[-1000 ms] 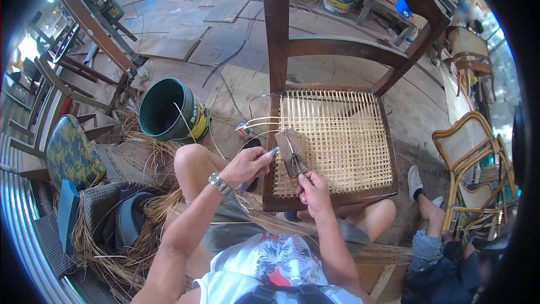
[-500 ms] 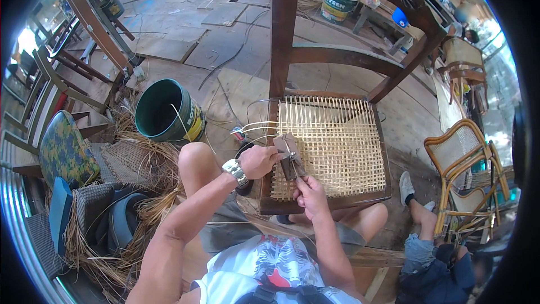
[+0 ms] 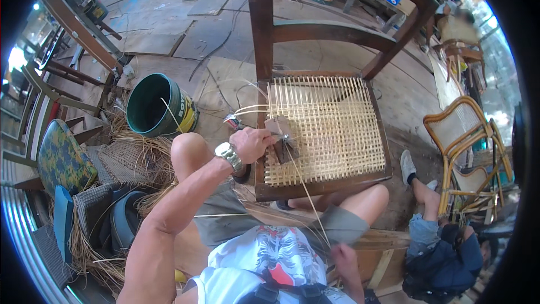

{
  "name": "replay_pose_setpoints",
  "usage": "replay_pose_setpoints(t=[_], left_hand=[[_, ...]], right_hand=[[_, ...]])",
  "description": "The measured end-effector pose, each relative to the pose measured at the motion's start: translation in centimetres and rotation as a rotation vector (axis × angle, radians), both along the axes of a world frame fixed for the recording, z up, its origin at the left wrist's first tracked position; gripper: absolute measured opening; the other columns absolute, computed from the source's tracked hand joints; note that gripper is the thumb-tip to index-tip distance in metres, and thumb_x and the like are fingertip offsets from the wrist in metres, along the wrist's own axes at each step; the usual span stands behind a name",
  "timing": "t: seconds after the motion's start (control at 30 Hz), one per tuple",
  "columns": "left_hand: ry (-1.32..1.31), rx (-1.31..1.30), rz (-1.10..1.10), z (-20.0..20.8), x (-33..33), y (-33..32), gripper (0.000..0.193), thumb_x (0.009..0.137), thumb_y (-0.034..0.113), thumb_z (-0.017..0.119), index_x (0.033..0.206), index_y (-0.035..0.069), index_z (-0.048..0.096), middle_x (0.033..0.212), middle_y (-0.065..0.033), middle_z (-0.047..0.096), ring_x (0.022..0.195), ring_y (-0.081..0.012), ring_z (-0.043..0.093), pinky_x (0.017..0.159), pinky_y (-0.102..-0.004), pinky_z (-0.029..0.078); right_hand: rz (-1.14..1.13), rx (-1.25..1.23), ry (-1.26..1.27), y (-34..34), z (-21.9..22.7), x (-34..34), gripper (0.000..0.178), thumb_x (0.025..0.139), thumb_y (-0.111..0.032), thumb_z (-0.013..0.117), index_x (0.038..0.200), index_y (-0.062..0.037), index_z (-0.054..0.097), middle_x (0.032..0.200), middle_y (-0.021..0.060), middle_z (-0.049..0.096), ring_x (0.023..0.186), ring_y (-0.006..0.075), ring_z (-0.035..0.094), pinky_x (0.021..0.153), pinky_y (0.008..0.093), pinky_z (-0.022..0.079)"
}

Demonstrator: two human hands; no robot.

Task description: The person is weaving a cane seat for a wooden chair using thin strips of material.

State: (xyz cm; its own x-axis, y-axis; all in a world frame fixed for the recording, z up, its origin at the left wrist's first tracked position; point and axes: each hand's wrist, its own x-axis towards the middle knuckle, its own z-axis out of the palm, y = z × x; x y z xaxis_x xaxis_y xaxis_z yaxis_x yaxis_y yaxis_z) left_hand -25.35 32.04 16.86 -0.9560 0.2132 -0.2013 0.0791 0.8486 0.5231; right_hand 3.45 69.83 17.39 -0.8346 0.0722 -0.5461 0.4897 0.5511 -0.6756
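The left hand (image 3: pixel 253 145) grips a metal tool (image 3: pixel 281 137); the right hand (image 3: pixel 344 260) pinches a pale strip (image 3: pixel 306 191). Best to pull slow and straight.

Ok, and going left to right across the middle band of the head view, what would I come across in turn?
Camouflage-patterned cushion, green bucket, the person's left hand, woven cane seat, another person's pale shoe, rattan chair.
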Motion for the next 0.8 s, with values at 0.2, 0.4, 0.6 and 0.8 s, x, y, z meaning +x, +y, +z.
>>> replay_pose_setpoints(t=[0.2,0.4,0.6,0.8], left_hand=[[-0.008,0.011,-0.038,0.0,-0.7,-0.3,0.031,0.096,0.042,0.055,0.097,0.016,0.07,0.082,-0.0156,0.071,0.08,-0.0365,0.069,0.07,-0.0474,0.054],[-0.015,0.027,-0.056,-0.4,-0.9,-0.4,0.032,0.095,0.042,0.057,0.096,0.013,0.07,0.081,-0.0156,0.07,0.078,-0.0361,0.068,0.069,-0.0462,0.053],[-0.003,0.04,-0.07,-0.5,-1.2,-0.6,0.032,0.094,0.042,0.059,0.095,0.013,0.07,0.084,-0.0165,0.07,0.08,-0.0369,0.068,0.07,-0.0473,0.053],[0.015,-0.005,-0.033,-0.7,-0.8,-0.2,0.032,0.093,0.043,0.06,0.094,0.013,0.071,0.082,-0.0164,0.07,0.08,-0.037,0.069,0.071,-0.0475,0.054]], right_hand=[[0.25,0.302,-0.056,7.0,2.9,7.5,0.029,0.09,-0.023,0.06,0.107,0.0003,0.062,0.091,0.0155,0.068,0.081,0.0267,0.068,0.073,0.0379,0.054],[-0.186,-0.547,0.422,-7.4,6.1,-13.4,0.039,0.1,-0.019,0.056,0.135,-0.0034,0.049,0.123,0.0096,0.059,0.093,0.018,0.068,0.074,0.0285,0.054],[-0.197,-0.521,-0.129,-16.9,0.1,-24.0,0.027,0.1,-0.028,0.057,0.104,-0.0016,0.058,0.082,0.006,0.063,0.064,0.0164,0.066,0.053,0.0275,0.049],[0.221,0.138,0.499,-14.2,-3.4,-19.9,0.034,0.097,-0.029,0.056,0.079,-0.0003,0.058,0.07,0.0217,0.06,0.072,0.0412,0.063,0.064,0.0489,0.046]])
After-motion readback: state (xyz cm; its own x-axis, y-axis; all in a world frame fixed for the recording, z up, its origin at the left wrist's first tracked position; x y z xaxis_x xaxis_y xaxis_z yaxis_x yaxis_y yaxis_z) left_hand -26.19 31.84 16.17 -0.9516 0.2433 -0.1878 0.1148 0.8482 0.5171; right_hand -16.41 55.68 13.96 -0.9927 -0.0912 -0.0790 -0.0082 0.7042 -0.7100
